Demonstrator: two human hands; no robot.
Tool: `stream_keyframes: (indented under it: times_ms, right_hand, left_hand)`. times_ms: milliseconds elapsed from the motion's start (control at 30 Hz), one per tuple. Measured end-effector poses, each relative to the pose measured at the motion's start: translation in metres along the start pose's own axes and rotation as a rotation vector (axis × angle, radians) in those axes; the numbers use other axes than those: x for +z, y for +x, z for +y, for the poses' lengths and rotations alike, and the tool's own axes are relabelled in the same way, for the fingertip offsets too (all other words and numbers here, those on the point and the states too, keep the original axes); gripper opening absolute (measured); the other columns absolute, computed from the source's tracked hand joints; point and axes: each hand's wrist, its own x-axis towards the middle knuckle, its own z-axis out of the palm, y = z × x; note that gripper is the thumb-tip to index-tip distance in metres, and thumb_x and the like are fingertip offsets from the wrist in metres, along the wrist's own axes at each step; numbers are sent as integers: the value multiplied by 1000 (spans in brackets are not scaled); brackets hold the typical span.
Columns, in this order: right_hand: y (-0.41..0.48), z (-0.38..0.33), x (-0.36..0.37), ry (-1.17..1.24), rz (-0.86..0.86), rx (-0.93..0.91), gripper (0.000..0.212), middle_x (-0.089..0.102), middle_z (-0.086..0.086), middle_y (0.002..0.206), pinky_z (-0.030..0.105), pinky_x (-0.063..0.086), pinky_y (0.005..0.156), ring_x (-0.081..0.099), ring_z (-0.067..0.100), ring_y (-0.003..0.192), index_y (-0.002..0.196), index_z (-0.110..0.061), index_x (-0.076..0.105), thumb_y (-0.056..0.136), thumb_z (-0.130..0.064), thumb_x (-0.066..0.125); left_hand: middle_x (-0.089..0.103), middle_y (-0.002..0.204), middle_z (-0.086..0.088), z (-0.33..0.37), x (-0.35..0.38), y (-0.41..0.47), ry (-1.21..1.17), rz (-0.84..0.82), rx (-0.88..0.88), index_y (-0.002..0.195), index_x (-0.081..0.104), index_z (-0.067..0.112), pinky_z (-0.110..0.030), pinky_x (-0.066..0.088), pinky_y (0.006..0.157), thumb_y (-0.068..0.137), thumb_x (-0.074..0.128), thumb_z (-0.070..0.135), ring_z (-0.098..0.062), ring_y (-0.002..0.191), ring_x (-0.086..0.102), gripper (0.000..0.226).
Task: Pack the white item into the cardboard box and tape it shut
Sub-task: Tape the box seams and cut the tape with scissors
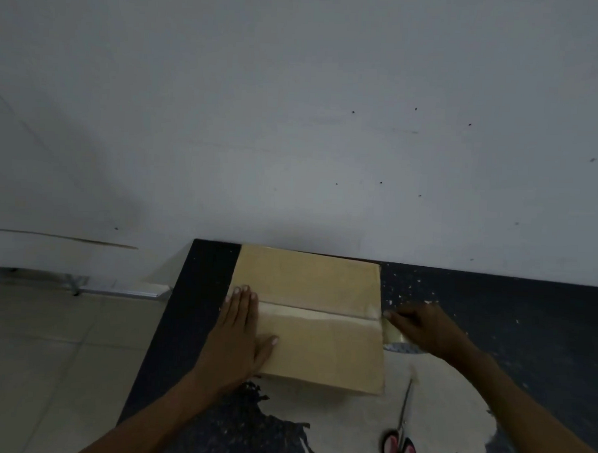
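Observation:
A closed cardboard box [322, 285] lies on the dark table [510, 304], its two top flaps meeting at a middle seam. A strip of clear tape [317, 315] runs along that seam from left to right. My left hand [239, 336] lies flat with straight fingers on the box's left end, pressing the tape's start. At the box's right edge my right hand [426, 329] grips a roll of clear tape [397, 338], with the strip stretched to it. The white item is not visible.
Scissors with pink handles [401, 439] lie closed near the table's front right, blades pointing toward the box. The tabletop is worn, with pale patches. A white wall [295, 123] stands right behind the table. Tiled floor [45, 352] is to the left.

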Motion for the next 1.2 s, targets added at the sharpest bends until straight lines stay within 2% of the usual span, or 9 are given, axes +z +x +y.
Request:
stream_keyframes:
  times_ms: [100, 167, 300, 433, 567, 767, 900, 1000, 1200]
  right_hand:
    - [0, 0, 2, 3, 10, -3, 43, 64, 0, 59, 39, 54, 56, 59, 11, 51, 72, -24, 67, 93, -54, 46]
    - [0, 1, 3, 14, 13, -5, 38, 64, 0, 61, 40, 55, 58, 60, 11, 52, 74, -23, 67, 95, -49, 48]
    - [1, -2, 2, 19, 3, 14, 36, 65, 2, 62, 36, 55, 59, 61, 11, 53, 75, -23, 68, 96, -46, 49]
    - [1, -1, -1, 44, -21, 15, 37, 63, 0, 59, 33, 53, 56, 59, 11, 50, 73, -24, 67, 96, -47, 49]
    - [-4, -2, -6, 84, -17, 9, 37, 63, 0, 60, 25, 51, 54, 57, 6, 49, 73, -24, 64, 99, -43, 46]
    - [-8, 8, -2, 181, 46, -44, 39, 63, 4, 63, 31, 48, 54, 57, 13, 53, 74, -17, 64, 101, -37, 45]
    - [-14, 21, 6, 238, 117, -81, 40, 54, -3, 59, 24, 36, 52, 47, 5, 51, 69, -17, 59, 100, -38, 45]
    - [-14, 26, 10, 244, 116, -100, 42, 58, -3, 63, 29, 41, 53, 51, 8, 54, 75, -19, 61, 97, -46, 40]
    - [-7, 40, 19, 291, 149, -161, 33, 53, -1, 58, 27, 36, 50, 46, 6, 50, 70, -16, 60, 99, -29, 50]
  left_hand:
    - [11, 155, -35, 29, 3, 7, -11, 1, -115, 147, 17, -13, -54, -1, 118, 81, 24, 86, -49, 145, 10, 119]
    - [10, 156, -34, 47, 4, 8, -17, 6, -22, 149, 20, -8, -61, -3, 117, 87, 30, 77, -50, 145, 11, 106]
    - [16, 156, -29, 72, 9, 9, -63, 15, 156, 145, 33, -8, -58, 17, 114, 87, 42, 39, -48, 143, 21, 76]
    - [26, 157, -21, 102, 1, 15, 13, -56, 224, 148, 36, 9, -81, 15, 100, 80, 46, 46, -59, 139, 16, 78]
    - [21, 158, -24, 115, 1, 14, -14, -31, 228, 148, 36, 4, -78, 19, 100, 84, 45, 51, -44, 145, 20, 80]
    - [11, 161, -22, 139, -1, 27, -26, -70, 201, 154, 24, 16, -81, 6, 101, 84, 32, 78, -49, 145, 10, 94]
    - [-2, 164, -10, 176, -2, 41, -55, -67, 407, 155, 16, 12, -73, 9, 109, 89, 24, 77, -33, 151, -1, 93]
    - [3, 165, -4, 185, 1, 41, -53, -73, 379, 156, 17, 15, -70, 8, 111, 91, 29, 71, -28, 151, -4, 87]
    - [9, 164, -2, 186, 1, 42, -35, -69, 359, 156, 17, 16, -67, 11, 113, 88, 40, 63, -25, 152, 0, 85]
